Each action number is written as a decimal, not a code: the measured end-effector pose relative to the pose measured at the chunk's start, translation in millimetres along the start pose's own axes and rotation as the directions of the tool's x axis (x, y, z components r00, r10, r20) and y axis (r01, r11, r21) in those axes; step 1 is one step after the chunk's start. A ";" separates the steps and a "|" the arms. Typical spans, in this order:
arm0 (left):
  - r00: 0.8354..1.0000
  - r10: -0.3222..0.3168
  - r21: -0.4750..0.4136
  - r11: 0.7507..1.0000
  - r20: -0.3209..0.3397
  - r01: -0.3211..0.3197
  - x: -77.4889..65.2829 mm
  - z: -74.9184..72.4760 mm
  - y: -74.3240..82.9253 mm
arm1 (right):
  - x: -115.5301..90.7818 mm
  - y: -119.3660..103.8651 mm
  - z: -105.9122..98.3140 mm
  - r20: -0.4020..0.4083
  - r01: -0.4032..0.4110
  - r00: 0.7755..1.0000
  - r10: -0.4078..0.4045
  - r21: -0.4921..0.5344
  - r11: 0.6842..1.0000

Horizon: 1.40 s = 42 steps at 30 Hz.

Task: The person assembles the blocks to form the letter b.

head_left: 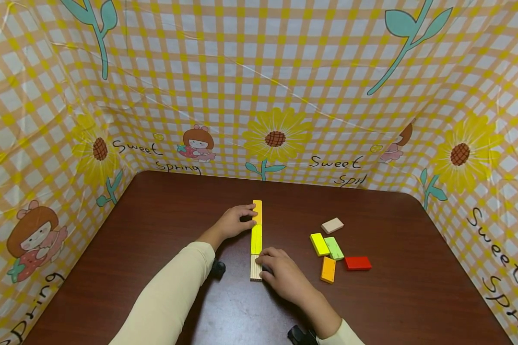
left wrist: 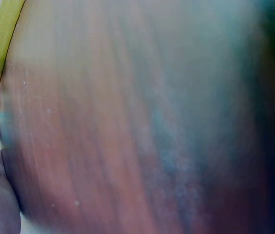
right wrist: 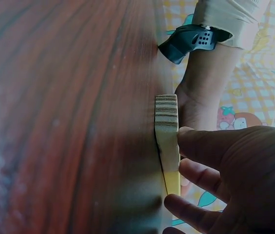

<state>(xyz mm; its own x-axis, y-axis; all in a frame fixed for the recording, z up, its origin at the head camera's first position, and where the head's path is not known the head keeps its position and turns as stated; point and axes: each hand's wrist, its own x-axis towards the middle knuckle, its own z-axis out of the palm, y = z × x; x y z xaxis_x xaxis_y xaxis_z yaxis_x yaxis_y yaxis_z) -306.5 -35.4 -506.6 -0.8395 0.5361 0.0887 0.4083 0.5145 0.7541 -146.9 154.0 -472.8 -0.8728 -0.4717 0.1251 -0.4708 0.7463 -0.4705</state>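
Three flat wooden blocks lie end to end in a straight line on the table. The far one is orange-yellow (head_left: 258, 218), the middle one bright yellow (head_left: 256, 239) and the near one plain wood (head_left: 254, 270), with a striped end (right wrist: 166, 111). My left hand (head_left: 234, 221) reaches in from the left, fingertips and thumb at the left edge of the line near the orange-yellow block. At the near end, my right hand (head_left: 285, 275) has its thumb (right wrist: 196, 146) and fingertips resting along the plain block with fingers extended. The left wrist view is mostly blurred tabletop.
To the right lie several loose blocks: plain wood (head_left: 332, 225), yellow (head_left: 319, 245), light green (head_left: 334, 248), orange (head_left: 328, 270) and red (head_left: 358, 263). A checked, flower-printed cloth (head_left: 224, 86) walls in the back and sides of the brown table (head_left: 164, 206).
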 end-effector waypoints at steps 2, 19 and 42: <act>1.000 0.000 0.001 1.000 -0.001 0.000 -0.1 -0.1 0.4 | 0.1 0.1 0.2 -0.005 0.001 1.000 -0.001 -0.001 1.000; 1.000 0.003 -0.001 1.000 -0.005 -0.003 0.2 -0.9 1.3 | 1.2 0.4 1.0 -0.006 -0.003 1.000 0.003 0.005 1.000; 0.999 0.015 -0.027 1.000 -0.037 -0.016 -17.7 1.3 17.0 | 1.3 2.1 1.6 -0.001 -0.014 1.000 0.014 0.015 1.000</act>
<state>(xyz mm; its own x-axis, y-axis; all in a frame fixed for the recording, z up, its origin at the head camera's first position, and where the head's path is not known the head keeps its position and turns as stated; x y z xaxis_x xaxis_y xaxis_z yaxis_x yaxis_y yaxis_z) -284.2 -35.3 -496.2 -0.8460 0.5186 0.1240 0.4119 0.4879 0.7696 -148.8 154.3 -475.0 -0.8795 -0.4607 0.1194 -0.4565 0.7455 -0.4857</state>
